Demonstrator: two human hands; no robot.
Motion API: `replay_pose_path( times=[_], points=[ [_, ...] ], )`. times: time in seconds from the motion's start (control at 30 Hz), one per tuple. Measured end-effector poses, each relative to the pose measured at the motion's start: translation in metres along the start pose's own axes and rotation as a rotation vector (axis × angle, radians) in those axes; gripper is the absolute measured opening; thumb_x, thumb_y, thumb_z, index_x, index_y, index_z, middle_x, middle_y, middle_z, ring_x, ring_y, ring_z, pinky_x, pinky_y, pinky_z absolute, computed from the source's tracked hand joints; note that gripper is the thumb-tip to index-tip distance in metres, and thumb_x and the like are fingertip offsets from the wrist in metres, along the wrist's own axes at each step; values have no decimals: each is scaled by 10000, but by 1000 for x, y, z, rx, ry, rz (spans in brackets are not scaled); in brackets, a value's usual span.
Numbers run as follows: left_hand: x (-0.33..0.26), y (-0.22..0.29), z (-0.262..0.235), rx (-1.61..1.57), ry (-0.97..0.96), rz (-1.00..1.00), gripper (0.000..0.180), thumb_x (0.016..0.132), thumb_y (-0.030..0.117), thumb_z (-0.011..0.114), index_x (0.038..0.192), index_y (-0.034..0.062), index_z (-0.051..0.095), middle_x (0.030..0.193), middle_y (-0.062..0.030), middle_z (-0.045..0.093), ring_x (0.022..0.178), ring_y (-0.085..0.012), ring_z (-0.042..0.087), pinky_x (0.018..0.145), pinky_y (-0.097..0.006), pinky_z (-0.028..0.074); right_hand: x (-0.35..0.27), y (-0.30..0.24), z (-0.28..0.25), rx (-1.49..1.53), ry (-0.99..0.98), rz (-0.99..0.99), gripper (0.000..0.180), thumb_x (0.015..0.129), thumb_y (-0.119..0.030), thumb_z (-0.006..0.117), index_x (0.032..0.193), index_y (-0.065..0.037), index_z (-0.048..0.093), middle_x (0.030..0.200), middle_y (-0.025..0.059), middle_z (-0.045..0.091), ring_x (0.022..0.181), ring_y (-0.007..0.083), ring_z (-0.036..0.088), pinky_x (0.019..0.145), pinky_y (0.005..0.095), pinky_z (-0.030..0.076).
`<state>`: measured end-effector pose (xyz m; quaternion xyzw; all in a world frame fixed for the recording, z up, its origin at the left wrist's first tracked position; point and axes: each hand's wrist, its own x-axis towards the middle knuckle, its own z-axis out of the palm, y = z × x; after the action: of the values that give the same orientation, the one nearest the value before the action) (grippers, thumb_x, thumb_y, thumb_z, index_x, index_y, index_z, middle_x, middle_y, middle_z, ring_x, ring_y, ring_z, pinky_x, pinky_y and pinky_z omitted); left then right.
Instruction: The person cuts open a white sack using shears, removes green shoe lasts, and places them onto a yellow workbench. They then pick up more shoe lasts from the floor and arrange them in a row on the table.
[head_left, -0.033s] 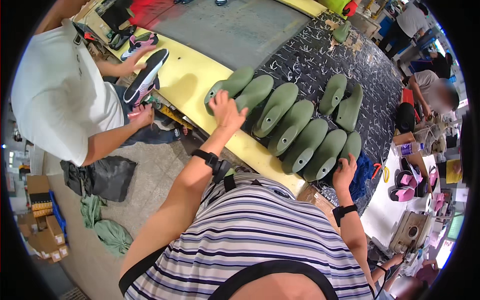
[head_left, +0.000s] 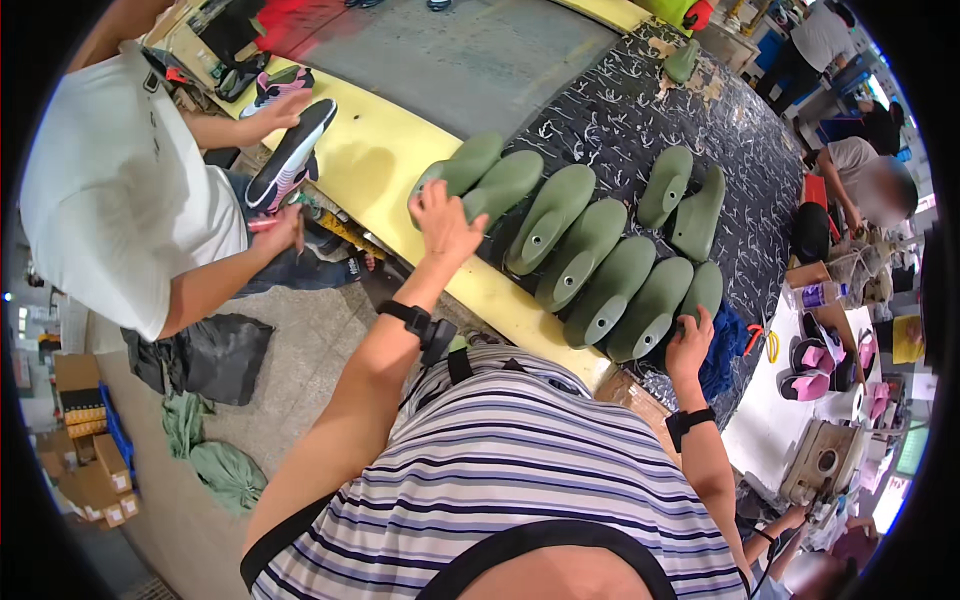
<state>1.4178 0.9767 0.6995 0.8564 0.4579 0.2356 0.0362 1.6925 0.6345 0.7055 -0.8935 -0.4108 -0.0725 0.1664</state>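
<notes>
Several green shoe lasts stand side by side in a slanting row along the near edge of the table, most with a round hole showing at the heel end. At the row's left end, my left hand [head_left: 446,225] bends its fingers over the heel ends of the leftmost last [head_left: 478,160] and the second last [head_left: 515,180]. My right hand [head_left: 688,345] curls its fingers on the heel end of the rightmost last [head_left: 706,288], whose lower part it hides. Two more lasts, one upright [head_left: 667,180] and one leaning beside it [head_left: 702,220], are behind the row.
Yellow board [head_left: 385,150] edges the black patterned table cover [head_left: 610,120]. A dark blue cloth [head_left: 720,355] lies beside my right hand. At left, a co-worker holds a sneaker [head_left: 292,155]. Another last [head_left: 682,62] lies far back. Pink-and-black shoes [head_left: 808,375] sit right.
My left hand has shifted slightly left and up, and the two leftmost lasts have moved slightly left with it. The co-worker's lower hand has moved a little. My right hand stays put.
</notes>
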Motion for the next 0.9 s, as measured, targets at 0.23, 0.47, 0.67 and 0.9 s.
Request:
replay_pose_path(
  times=[0.23,0.47,0.67,0.9],
  points=[
    [33,-69,13,-63,-53,-198,521,691,384,707,918,-77,622,1225,-199,393,1211,-341,315,966,-509,276,4,0,4,13,44,-32,283,617,98,549,863,-38,585,1207,182,455,1140,387,409,968,425,346],
    [70,-106,10,318,-44,-161,498,720,363,694,958,-65,602,1235,-194,379,1187,-353,332,915,-502,311,3,0,1,79,24,42,259,622,93,548,843,-38,582,1217,186,453,1150,390,405,976,430,346],
    [81,-26,12,80,91,-22,615,753,409,653,1146,-21,454,1236,-232,393,1181,-356,361,913,-522,287,8,-4,-9,66,25,67,244,635,94,548,840,-33,582,1226,171,462,1173,381,396,988,424,343],
    [-27,133,8,-255,-371,208,615,656,480,700,983,-31,600,1327,-301,245,1221,-445,261,951,-542,256,3,1,-1,94,85,64,258,635,79,548,850,-51,606,1217,148,485,1168,381,413,975,424,362]
  ],
)
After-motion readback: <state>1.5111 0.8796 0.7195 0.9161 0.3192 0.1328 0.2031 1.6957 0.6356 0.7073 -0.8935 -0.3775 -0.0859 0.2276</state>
